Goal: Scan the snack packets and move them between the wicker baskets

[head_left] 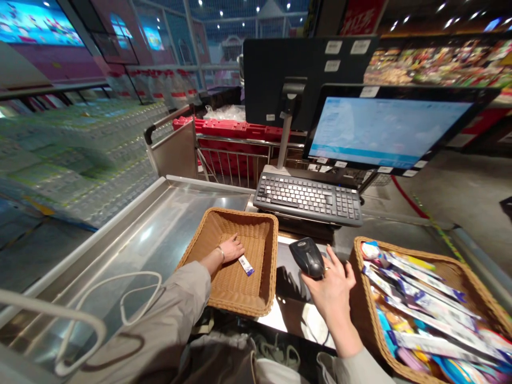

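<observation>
My left hand (231, 248) reaches into the left wicker basket (267, 266) and rests by a small white and blue packet (246, 265) lying on the basket floor; its fingers are curled and mostly hidden. My right hand (332, 285) is wrapped around a black handheld barcode scanner (308, 257) between the two baskets. The right wicker basket (356, 250) is full of several long colourful packets (416, 298).
A grey keyboard (308, 197) and a lit screen (384, 130) stand behind the baskets, with a second monitor's back (280, 69) further off. The steel checkout counter (152, 229) stretches left, a white cable (132, 298) lying on it. Red shopping baskets (228, 130) sit behind a rail.
</observation>
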Action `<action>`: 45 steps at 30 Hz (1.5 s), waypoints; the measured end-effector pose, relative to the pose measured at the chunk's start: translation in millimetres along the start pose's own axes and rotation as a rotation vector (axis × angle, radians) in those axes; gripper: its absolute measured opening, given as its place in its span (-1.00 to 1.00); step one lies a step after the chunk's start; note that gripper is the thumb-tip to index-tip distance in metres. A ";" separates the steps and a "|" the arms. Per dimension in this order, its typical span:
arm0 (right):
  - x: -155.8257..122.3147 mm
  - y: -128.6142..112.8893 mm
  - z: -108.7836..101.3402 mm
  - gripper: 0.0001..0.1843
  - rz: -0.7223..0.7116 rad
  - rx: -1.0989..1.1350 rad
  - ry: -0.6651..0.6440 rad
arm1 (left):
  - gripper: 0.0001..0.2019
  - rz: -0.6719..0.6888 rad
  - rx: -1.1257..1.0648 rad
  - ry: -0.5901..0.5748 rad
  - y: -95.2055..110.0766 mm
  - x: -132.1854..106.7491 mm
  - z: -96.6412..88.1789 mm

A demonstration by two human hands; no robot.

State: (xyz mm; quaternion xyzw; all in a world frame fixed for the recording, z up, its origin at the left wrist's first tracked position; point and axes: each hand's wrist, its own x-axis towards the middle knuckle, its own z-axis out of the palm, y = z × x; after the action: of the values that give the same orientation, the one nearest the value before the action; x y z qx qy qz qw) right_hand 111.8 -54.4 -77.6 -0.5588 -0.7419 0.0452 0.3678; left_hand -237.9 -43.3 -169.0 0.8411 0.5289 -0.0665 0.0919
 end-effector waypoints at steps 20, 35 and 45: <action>4.8 -4.5 -12.3 -0.84 -0.051 0.016 0.039 | -0.81 -0.281 -0.003 0.026 -3.1 -10.3 -46.5; 3.6 -0.5 -27.9 -0.79 -0.060 0.007 0.054 | -0.74 -0.484 -0.064 0.354 37.6 -32.6 -119.4; 3.5 -0.1 -35.2 -0.81 -0.109 0.001 0.094 | -0.76 -0.431 0.068 0.721 89.2 -16.5 -140.3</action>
State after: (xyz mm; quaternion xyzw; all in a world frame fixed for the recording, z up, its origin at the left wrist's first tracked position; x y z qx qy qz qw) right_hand 132.4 -63.5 -50.2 -0.5190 -0.7530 -0.0009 0.4044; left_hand -162.5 -64.1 -21.3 0.6832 0.6885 0.1972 -0.1428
